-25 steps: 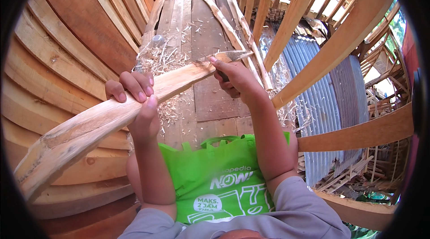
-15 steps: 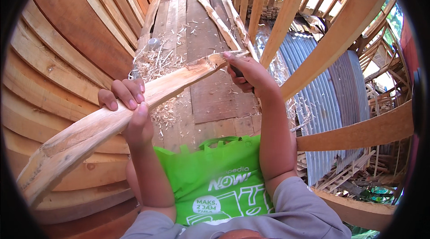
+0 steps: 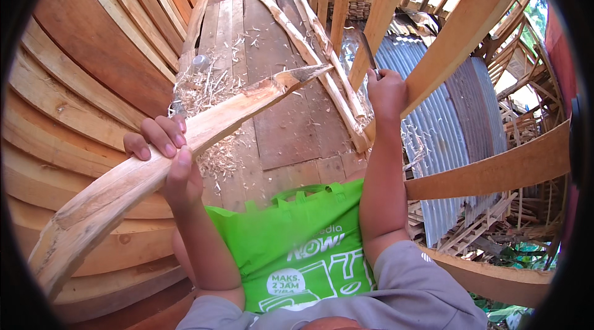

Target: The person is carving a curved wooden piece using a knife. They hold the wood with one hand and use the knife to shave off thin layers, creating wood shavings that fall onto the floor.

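My left hand grips a long, pale piece of wood, fingers over its far edge and thumb on the near side. The wood slants from the lower left up to a pointed, roughly cut tip near the middle. My right hand is raised to the right of that tip, apart from the wood. It is closed round a knife whose dark, narrow blade points up and away. Its handle is mostly hidden in my fist. A green bag covers my lap.
Curved planks form a wall on the left. Wood shavings and a clear cup-like container lie on the board floor. Two peeled poles lie ahead. At right, slats stand before a corrugated metal sheet.
My right hand has lifted off the wood's tip and moved up and to the right, bringing the knife blade into sight. My left hand keeps its grip; the view has shifted slightly.
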The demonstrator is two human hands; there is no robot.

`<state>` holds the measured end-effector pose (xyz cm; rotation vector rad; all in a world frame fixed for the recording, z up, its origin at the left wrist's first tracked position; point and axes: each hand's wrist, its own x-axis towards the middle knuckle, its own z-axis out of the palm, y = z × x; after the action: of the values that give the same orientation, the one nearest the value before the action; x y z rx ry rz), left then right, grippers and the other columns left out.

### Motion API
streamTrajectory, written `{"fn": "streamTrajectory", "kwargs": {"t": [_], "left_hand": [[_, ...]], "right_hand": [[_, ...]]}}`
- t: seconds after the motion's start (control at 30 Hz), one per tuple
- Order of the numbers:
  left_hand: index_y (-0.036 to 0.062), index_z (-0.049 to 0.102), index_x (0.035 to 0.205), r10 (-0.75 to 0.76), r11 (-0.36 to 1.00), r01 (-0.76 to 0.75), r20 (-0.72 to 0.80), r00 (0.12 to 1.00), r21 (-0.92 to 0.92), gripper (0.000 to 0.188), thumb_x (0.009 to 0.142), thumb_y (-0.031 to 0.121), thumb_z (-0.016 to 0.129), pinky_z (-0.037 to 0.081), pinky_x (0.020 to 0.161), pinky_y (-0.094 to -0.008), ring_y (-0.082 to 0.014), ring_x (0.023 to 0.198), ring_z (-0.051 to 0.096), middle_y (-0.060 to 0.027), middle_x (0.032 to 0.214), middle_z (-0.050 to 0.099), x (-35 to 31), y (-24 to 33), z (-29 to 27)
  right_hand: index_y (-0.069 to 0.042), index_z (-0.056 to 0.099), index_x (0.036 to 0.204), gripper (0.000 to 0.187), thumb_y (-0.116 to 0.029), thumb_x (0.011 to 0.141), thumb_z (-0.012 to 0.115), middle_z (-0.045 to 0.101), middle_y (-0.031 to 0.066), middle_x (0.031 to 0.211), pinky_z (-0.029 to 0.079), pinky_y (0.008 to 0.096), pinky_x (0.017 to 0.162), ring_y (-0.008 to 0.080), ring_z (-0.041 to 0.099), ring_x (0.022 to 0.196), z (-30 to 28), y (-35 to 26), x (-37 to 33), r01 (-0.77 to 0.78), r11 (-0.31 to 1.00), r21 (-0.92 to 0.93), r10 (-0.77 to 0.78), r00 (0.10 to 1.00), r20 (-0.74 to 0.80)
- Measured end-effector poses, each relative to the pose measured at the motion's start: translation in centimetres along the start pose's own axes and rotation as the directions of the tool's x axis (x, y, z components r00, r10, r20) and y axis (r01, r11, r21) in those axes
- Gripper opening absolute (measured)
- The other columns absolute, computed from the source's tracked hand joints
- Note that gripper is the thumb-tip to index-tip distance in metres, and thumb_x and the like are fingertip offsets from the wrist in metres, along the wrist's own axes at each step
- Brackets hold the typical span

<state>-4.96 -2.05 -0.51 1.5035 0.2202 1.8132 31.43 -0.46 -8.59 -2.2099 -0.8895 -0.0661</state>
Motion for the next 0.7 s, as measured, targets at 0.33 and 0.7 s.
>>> {"fn": "streamTrajectory", "kwargs": {"t": [0.33, 0.7], "left_hand": [[0.0226, 0.037, 0.1, 0.006, 1.0, -0.006, 0.039, 0.999, 0.004, 0.043, 0.074, -0.002, 0.062, 0.035, 0.095, -0.0377, -0.0128, 0.087, 0.044, 0.0025, 0.087, 0.04, 0.1, 0.1, -0.3], [0.0194, 0.038, 0.103, 0.044, 0.997, -0.047, 0.036, 0.998, 0.065, 0.04, 0.076, 0.002, 0.062, 0.037, 0.099, -0.0408, -0.0164, 0.093, 0.046, -0.0006, 0.091, 0.043, 0.0, -0.5, -0.6]], "right_hand": [[-0.001, 0.066, 0.114, 0.032, -0.006, 0.083, 0.065, 0.071, 0.022, 0.091, 0.053, 0.0448, 0.082, 0.0343, 0.071, 0.089, 1.0, 0.0, 0.0, 0.197, 0.977, 0.08, -0.197, 0.98, -0.008], [-0.01, 0.063, 0.127, 0.043, -0.026, 0.088, 0.069, 0.072, 0.0208, 0.098, 0.054, 0.043, 0.082, 0.0334, 0.071, 0.09, -0.4, -2.9, -1.5, 0.116, 0.969, 0.217, -0.146, 0.981, 0.126]]}}
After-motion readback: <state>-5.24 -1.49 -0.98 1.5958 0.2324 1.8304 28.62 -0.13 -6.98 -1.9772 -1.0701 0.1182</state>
